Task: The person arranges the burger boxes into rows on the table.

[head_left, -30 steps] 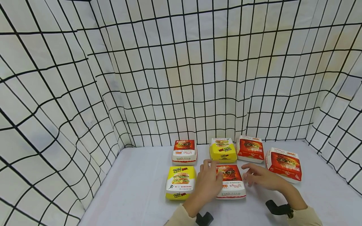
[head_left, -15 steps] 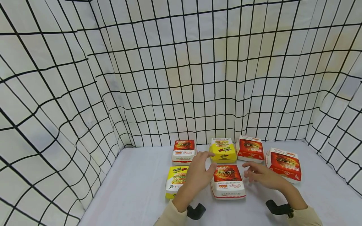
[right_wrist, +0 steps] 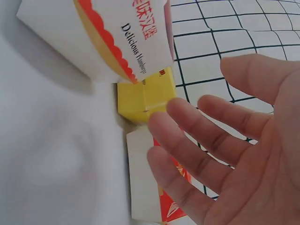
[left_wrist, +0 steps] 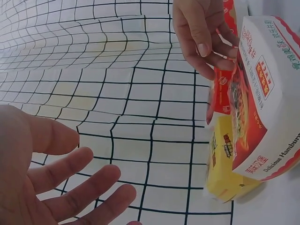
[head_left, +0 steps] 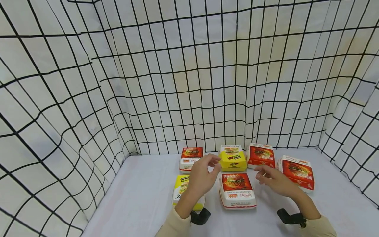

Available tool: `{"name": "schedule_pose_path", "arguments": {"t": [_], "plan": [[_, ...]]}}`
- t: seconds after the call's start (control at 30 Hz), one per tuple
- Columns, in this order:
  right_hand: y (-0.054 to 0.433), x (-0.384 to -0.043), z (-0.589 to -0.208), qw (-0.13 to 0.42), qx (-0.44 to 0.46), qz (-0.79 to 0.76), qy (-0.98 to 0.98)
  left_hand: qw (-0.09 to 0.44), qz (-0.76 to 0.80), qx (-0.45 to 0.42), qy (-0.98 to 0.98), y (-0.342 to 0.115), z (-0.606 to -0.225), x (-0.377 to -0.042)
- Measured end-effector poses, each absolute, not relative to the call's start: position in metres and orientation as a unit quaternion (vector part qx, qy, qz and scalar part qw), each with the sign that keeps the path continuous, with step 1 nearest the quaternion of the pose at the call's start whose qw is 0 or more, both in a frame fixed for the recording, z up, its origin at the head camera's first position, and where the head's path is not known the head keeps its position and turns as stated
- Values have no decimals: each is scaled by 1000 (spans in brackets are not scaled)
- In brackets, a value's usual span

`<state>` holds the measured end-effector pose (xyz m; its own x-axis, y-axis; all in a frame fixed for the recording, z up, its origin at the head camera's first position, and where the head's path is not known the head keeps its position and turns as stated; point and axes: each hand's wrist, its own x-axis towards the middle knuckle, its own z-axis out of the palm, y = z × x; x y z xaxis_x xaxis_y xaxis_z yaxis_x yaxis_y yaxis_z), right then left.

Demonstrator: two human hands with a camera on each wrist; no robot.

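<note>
A red-and-white hamburger box sits on the white table between my two hands. My left hand hovers to its left, over a yellow-and-white hamburger box that it partly hides. In the left wrist view the fingers are spread and relaxed, with nothing in them. On the other side, my right hand hangs in the air, right of the middle box. Its fingers are loosely extended in the right wrist view and hold nothing.
Behind stand a red-and-white box, a yellow box and a red box. Another red box lies angled at the right. White cloth walls with a black grid enclose the table at the back and sides.
My left hand has drawn back from the middle box, moving left and up over the yellow-and-white box. The right hand stays nearly in place. The boxes keep their places.
</note>
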<state>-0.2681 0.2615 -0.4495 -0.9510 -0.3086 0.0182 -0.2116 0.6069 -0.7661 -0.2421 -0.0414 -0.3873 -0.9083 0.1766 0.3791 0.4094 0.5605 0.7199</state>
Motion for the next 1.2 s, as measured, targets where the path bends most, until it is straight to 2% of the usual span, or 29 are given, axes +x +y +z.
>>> {"name": "schedule_pose_path", "arguments": {"t": [0.2, 0.4, 0.57, 0.87, 1.03, 1.2], "plan": [[255, -272, -437, 11, -130, -404, 905, 140, -422, -175, -878, -42, -372, -258], [247, -297, -414, -12, -153, -394, 906, 125, -408, -175, -887, -37, -352, -290], [236, -325, -398, 17, -153, -380, 912, 82, -406, -163, -895, -27, -348, -321], [220, -364, -399, 81, -133, -356, 922, -2, -344, -131, -930, -9, -368, -357], [215, -376, -403, 86, -127, -335, 930, -46, -291, -144, -945, 0, -383, -368], [210, -387, -409, 80, -128, -316, 937, -59, -245, -159, -955, 8, -394, -370]]}}
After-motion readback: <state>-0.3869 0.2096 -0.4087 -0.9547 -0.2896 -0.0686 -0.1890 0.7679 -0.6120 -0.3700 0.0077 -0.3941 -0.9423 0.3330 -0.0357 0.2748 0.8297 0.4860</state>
